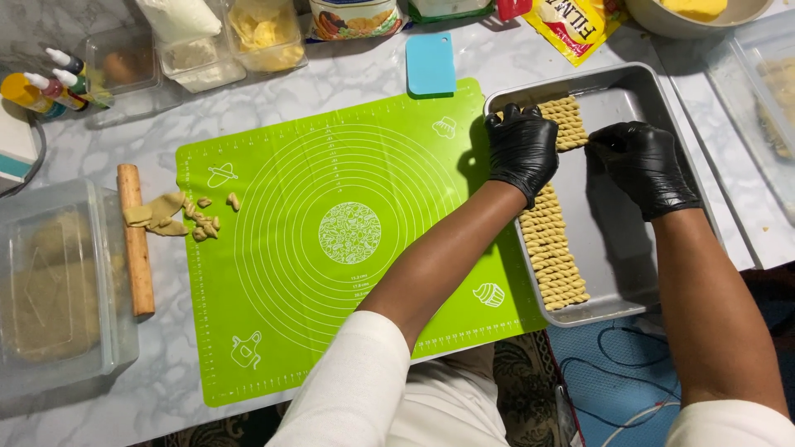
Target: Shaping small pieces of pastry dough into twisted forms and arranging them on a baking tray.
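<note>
Two black-gloved hands work over a metal baking tray (662, 108). The left hand (522, 149) rests, fingers curled, on a column of twisted dough sticks (553, 248), steadying it. The right hand (644, 164) pinches the top stick's end, aligning it. A green baking mat (331, 248) lies left of both.

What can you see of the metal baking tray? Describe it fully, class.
The metal baking tray is rectangular, silvery, shallow-walled with rounded corners. It sits on the marble counter, its left edge overlapping the green mat. A column of twisted dough pieces runs along its left side; the rest is bare. The left hand rests on the column, and the right hand, also black-gloved, is over the tray's middle.
</note>
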